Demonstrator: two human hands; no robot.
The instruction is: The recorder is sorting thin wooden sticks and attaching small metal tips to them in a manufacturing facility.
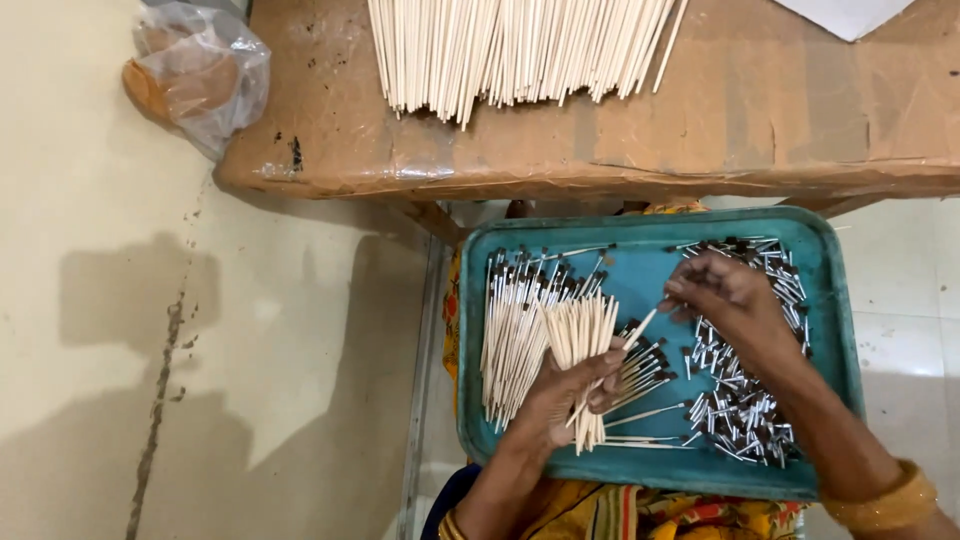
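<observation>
Sticks everywhere, seen from the head camera: the left hand (560, 400) is closed around a fanned bunch of pale sticks (583, 345) held over the teal tray (640, 265), with one single stick (625, 355) poking out toward the right. The right hand (725, 300) has its fingertips (678, 290) pressed together at that stick's far end, seemingly pinching a small metal cap, though the piece itself is too small to make out. Under the right hand lies a heap of metal ferrules (740, 400); to the left, a row of finished sticks with dark tips (515, 320). Beyond the tray, a cardboard-covered table (700, 120) carries a pile of bare sticks (510, 50), and a plastic bag (200, 70) sits at its corner.

To my eye, the loosely fanned bunch could slip and scatter into the ferrules if that grip slackens. The tray's raised rim keeps parts in, but both hands work crowded in its middle, the table edge close ahead. Open floor lies to the left.
</observation>
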